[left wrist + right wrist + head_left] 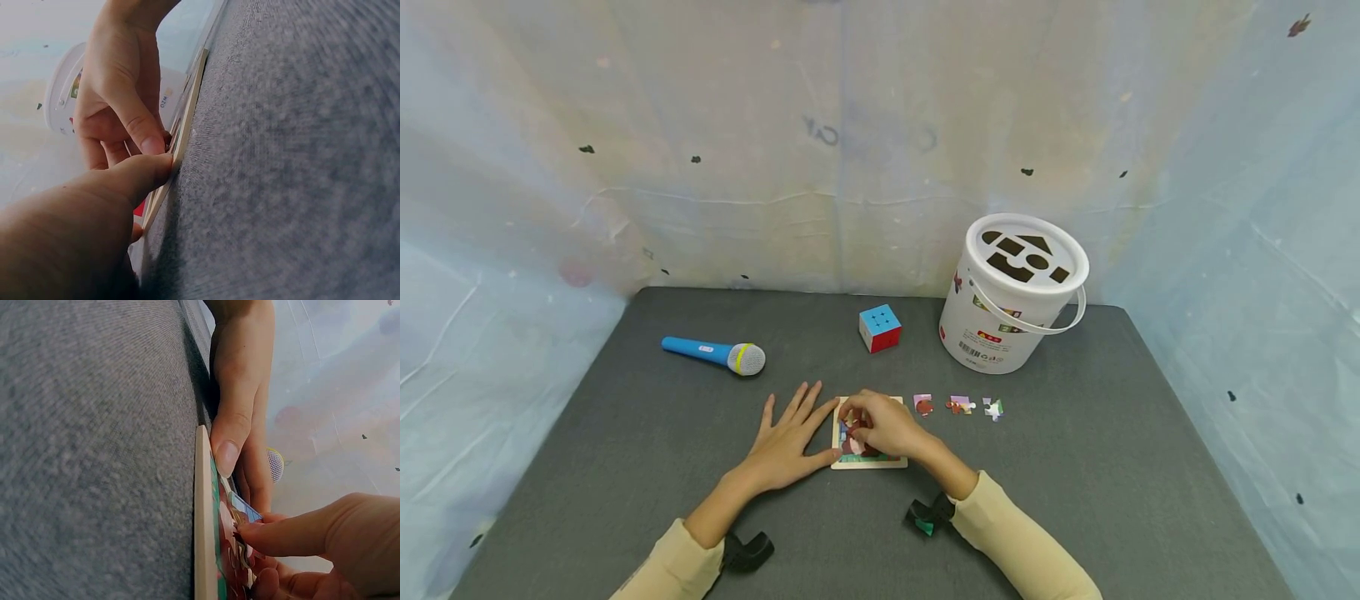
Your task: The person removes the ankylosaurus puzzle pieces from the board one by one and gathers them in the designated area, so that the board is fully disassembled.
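A small jigsaw puzzle board (869, 466) with a pale wooden border lies in front of me, its picture in brown, pink and green. My left hand (785, 452) is spread flat at its left side, thumb and index fingertips right at the border. Over the board, my right hand (887, 427) pinches a puzzle piece (245, 507) between thumb and fingers. That piece has a blue patch and stands tilted up from the picture. In the head view the right hand hides much of the board's upper right.
Three loose puzzle pieces (960, 405) lie in a row right of the board. Behind them stands a white bucket (992, 333) with a shape-hole lid and handle. A puzzle cube (880, 327) and a blue toy microphone (713, 354) lie farther back on the grey table (1060, 500).
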`<state>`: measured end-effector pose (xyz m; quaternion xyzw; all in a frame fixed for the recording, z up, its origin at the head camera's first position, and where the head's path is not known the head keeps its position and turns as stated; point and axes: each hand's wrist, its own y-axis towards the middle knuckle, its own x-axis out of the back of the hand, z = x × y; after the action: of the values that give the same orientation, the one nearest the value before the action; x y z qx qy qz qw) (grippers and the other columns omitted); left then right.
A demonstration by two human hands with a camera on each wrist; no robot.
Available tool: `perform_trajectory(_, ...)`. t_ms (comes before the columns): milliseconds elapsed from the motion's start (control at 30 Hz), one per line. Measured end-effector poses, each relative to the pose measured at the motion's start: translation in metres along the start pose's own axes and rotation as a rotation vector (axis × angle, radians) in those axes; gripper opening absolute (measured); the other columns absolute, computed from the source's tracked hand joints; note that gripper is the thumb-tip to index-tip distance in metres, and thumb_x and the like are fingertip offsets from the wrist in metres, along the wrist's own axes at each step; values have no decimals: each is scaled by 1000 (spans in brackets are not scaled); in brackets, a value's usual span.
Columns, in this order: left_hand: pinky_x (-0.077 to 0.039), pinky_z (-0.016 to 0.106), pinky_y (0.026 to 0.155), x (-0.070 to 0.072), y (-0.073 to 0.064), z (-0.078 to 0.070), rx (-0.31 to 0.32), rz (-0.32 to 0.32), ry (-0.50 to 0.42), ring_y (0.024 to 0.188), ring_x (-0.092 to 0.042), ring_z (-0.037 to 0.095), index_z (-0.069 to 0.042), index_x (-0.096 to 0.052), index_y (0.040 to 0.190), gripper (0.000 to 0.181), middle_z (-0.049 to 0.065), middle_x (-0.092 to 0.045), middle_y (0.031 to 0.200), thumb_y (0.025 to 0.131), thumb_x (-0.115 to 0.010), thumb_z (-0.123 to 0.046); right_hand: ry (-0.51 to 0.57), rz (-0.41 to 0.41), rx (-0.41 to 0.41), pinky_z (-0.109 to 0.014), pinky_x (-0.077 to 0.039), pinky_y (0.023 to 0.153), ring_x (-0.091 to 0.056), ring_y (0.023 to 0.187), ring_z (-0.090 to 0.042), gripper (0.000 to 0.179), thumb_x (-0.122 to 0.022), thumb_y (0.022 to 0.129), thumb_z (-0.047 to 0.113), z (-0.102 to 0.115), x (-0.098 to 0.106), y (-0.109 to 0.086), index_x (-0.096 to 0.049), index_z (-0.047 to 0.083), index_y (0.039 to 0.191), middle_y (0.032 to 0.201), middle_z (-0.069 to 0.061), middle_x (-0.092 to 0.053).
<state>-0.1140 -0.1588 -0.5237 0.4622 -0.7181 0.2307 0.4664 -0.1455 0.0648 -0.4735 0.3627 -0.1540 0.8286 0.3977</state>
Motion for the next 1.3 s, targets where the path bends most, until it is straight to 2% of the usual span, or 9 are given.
perform_trajectory(233,10,69,111,-2,1,3,30,34,30,153,-1,29,-24,-25,160,85,8,-9,167,93,-47,-71,-3,-1,-2,-24,-42,60,-50,68,-9,22,-72,88,-3,0,0,0,-69,5,108,91,-5,-61)
perform_trajectory(567,7,71,110,1,1,-1,19,7,22,152,-7,34,-22,-30,159,84,11,-13,166,92,-55,-66,9,-8,0,-25,-42,59,-49,67,-9,21,-72,88,-3,-1,-1,-1,-67,6,107,88,-5,-61)
perform_trajectory(867,6,71,110,2,2,-1,22,15,34,153,-6,33,-24,-28,160,85,10,-12,166,92,-54,-68,80,33,-4,-24,-44,61,-53,69,-9,19,-65,92,-5,-3,3,-2,-61,5,108,87,-5,-62)
perform_trajectory(1167,7,69,112,3,1,-2,42,24,26,153,-7,32,-15,-30,159,91,9,-11,167,90,-55,-69,124,48,-29,-25,-47,63,-56,74,-10,17,-62,94,-5,-3,3,-3,-56,6,105,88,-3,-61)
perform_trajectory(1300,7,69,112,3,0,-2,40,20,26,153,-7,31,-15,-31,158,90,9,-11,166,90,-55,-69,131,43,-28,-25,-47,62,-56,73,-11,17,-62,94,-6,-4,3,-3,-57,5,106,88,-3,-61)
